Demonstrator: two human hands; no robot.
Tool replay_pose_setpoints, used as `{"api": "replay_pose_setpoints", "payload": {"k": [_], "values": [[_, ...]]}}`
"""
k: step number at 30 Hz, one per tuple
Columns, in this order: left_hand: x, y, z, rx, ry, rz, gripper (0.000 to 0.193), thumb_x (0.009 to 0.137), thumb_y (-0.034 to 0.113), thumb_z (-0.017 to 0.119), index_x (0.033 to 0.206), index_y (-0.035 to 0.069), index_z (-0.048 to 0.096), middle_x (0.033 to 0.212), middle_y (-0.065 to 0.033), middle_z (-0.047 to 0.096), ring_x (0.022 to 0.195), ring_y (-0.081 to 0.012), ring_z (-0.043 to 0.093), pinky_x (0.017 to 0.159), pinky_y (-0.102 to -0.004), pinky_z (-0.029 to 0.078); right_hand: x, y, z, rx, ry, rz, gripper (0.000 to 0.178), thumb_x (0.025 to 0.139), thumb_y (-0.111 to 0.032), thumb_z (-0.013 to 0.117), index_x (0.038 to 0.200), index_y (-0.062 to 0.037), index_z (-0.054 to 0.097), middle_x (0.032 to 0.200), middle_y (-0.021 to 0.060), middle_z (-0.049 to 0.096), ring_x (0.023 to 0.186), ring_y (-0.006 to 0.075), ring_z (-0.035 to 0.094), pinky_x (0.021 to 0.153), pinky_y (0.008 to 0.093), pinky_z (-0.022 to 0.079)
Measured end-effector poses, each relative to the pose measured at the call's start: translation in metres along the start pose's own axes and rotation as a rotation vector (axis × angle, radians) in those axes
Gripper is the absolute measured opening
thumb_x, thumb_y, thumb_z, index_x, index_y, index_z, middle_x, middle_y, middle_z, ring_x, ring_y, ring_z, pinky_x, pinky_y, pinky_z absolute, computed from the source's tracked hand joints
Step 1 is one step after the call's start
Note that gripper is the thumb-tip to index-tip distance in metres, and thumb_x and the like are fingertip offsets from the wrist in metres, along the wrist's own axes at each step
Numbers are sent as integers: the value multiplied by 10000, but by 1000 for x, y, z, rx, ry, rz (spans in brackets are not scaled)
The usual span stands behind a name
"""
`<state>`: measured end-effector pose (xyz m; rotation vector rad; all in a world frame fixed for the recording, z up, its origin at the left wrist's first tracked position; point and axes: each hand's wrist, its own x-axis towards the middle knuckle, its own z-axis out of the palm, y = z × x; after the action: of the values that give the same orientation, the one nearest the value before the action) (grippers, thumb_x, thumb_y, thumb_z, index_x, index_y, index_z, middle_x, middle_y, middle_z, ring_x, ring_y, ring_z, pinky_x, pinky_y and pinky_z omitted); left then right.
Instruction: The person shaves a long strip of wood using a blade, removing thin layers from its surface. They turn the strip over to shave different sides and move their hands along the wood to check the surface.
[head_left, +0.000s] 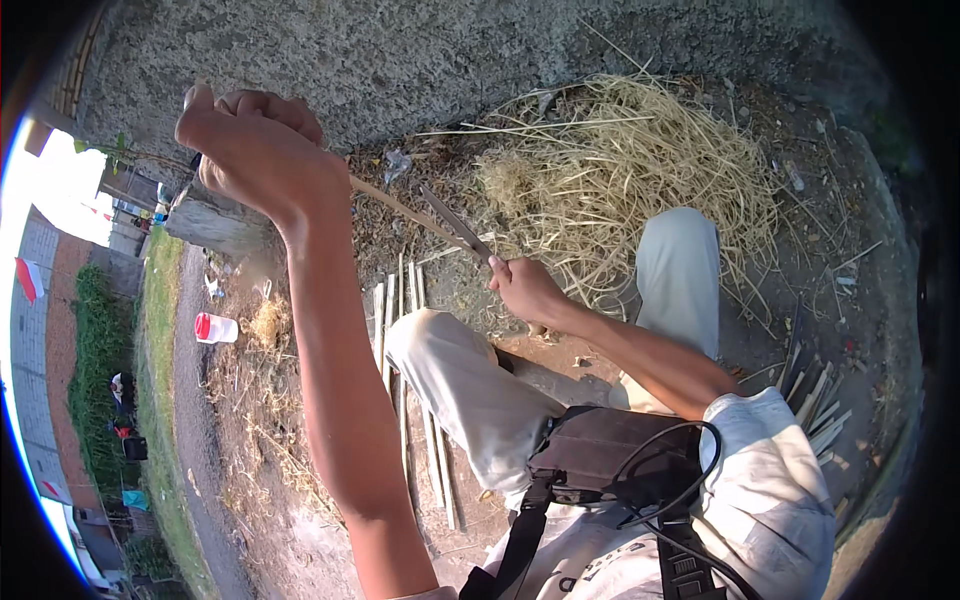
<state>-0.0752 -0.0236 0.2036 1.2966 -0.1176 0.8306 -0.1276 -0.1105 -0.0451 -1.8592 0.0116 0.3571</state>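
Observation:
My left hand [255, 145] is raised at the upper left, fingers curled into a fist around a thin bamboo strip [395, 205]. The strip slants down from behind my left wrist toward my right hand [528, 290]. That hand, above my bent knees, is closed on the handle of a knife [450, 217]. The knife's dark, narrow blade points up and left, lying along the strip and close to or touching it. My fingers hide most of the handle, and the left fist hides part of the strip.
A tangled heap of pale shavings [650, 160] lies against a rough concrete wall [350, 60]. Cut strips [437, 465] lie left of my legs; more strips [825, 415] lie at the right. A red-lidded white container [217, 328] stands at the left, near a wooden block [225, 218].

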Motion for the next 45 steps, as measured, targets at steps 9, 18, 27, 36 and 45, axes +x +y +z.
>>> {"api": "replay_pose_setpoints", "payload": {"k": [9, 18, 27, 36, 45], "values": [[0, -8, 1, -8, -29, 125, 433, 973, 436, 315, 668, 129, 292, 497, -17, 270, 439, -129, 191, 448, -313, 172, 25, 26, 26, 58, 207, -158, 513, 1077, -357, 409, 873, 9, 704, 518, 76, 521, 443, 190, 503, 492, 367, 406], [13, -8, -19, 7, 6, 155, 374, 991, 408, 266, 732, 141, 223, 534, -3, 208, 496, -131, 159, 487, -327, 165, 39, 39, 40, -258, 168, -103, 490, 1062, -337, 419, 836, 31, 651, 621, 245, 607, 574, 426, 615, 572, 504, 476], [18, -12, -21, 43, 45, 228, 389, 989, 392, 264, 700, 152, 165, 534, 0, 151, 482, -131, 109, 470, -330, 116, 57, 79, 53, -228, 105, -32, 491, 1051, -326, 461, 787, 37, 659, 565, 213, 592, 505, 389, 594, 516, 468, 447], [21, -10, -33, 68, 74, 224, 420, 958, 402, 354, 657, 171, 174, 525, 8, 126, 496, -132, 69, 478, -316, 84, 68, 126, 82, 3, 196, -205, 532, 1057, -329, 413, 704, 18, 609, 566, 213, 603, 514, 397, 603, 553, 498, 467], [64, -13, -93, -432, -818, -67, 384, 958, 376, 368, 636, 177, 304, 488, 33, 205, 436, -95, 138, 466, -292, 147, 65, 70, 69, 104, 188, -319, 476, 1040, -288, 477, 708, 41, 569, 533, 227, 530, 490, 409, 571, 513, 500, 405]]}}
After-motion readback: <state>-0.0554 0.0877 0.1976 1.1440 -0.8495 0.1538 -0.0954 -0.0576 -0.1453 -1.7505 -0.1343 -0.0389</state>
